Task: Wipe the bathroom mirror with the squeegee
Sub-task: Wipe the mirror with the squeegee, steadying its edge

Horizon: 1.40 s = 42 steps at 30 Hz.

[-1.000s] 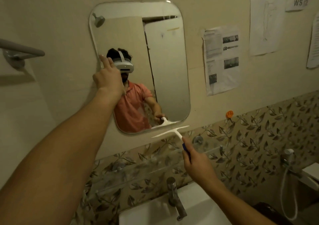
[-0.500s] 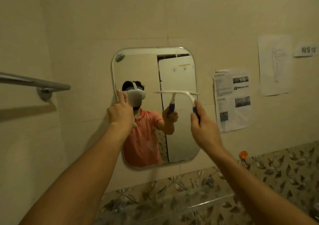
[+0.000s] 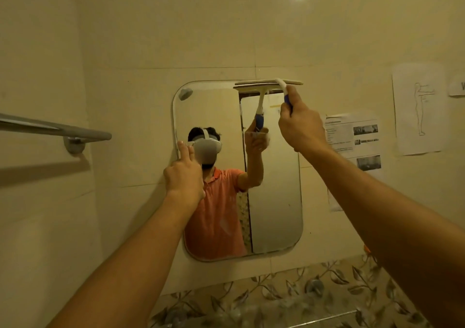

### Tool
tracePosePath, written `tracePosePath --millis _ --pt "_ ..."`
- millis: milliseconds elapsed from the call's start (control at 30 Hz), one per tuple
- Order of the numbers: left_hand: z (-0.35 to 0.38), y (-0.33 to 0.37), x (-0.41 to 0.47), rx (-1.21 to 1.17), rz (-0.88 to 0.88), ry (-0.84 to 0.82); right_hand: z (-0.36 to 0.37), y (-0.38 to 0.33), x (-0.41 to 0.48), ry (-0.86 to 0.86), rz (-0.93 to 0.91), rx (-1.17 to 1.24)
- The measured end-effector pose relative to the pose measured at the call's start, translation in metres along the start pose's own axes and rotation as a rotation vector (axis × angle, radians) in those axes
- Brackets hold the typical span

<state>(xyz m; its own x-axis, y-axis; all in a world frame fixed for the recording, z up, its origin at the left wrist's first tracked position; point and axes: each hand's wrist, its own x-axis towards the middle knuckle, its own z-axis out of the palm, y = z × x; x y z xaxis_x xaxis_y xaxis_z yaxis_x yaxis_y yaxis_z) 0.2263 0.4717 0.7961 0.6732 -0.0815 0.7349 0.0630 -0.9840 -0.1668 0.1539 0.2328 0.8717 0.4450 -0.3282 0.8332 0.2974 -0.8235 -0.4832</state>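
Gripping the squeegee (image 3: 268, 82) by its blue handle, the right hand (image 3: 302, 126) has its fingers curled round it, so the flat white blade sits level along the top edge of the mirror (image 3: 274, 201), over on the right half. The mirror's a glossy rounded rectangle on smooth cream wall tiles. The left hand (image 3: 185, 174) rests against its left edge, fingers pretty much straight, holding nothing. There's a round metal towel bar (image 3: 55, 128) off to the left and leaf-patterned tiles (image 3: 302, 290) underneath.

A bathroom: tiled walls, a wall mirror (image 3: 274, 201), a towel rail (image 3: 50, 128) at left, leaf-patterned tile border (image 3: 289, 295) below.
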Motion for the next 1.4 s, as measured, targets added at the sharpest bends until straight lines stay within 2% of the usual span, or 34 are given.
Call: tracePosePath --millis 400,767,933,1067,1233,1400 --pt "0.001 -0.001 0.003 0.023 0.019 0.018 0.000 -0.011 -0.015 -0.082 0.091 -0.093" --pt "-0.005 -0.003 -0.001 0.020 0.024 -0.023 0.029 0.021 -0.110 -0.107 0.141 -0.120" --pt "-0.009 0.000 -0.001 0.011 0.007 -0.028 0.038 0.043 -0.153 -0.201 0.154 -0.181" --pt "-0.007 0.001 -0.001 0.016 -0.003 0.002 0.018 0.043 -0.135 -0.232 0.079 -0.092" --pt "-0.003 0.000 0.000 0.000 0.005 0.018 -0.002 0.015 -0.069 -0.118 -0.066 -0.046" --pt "-0.003 0.001 0.000 0.008 0.002 -0.004 0.002 -0.012 -0.007 -0.031 -0.018 -0.050"
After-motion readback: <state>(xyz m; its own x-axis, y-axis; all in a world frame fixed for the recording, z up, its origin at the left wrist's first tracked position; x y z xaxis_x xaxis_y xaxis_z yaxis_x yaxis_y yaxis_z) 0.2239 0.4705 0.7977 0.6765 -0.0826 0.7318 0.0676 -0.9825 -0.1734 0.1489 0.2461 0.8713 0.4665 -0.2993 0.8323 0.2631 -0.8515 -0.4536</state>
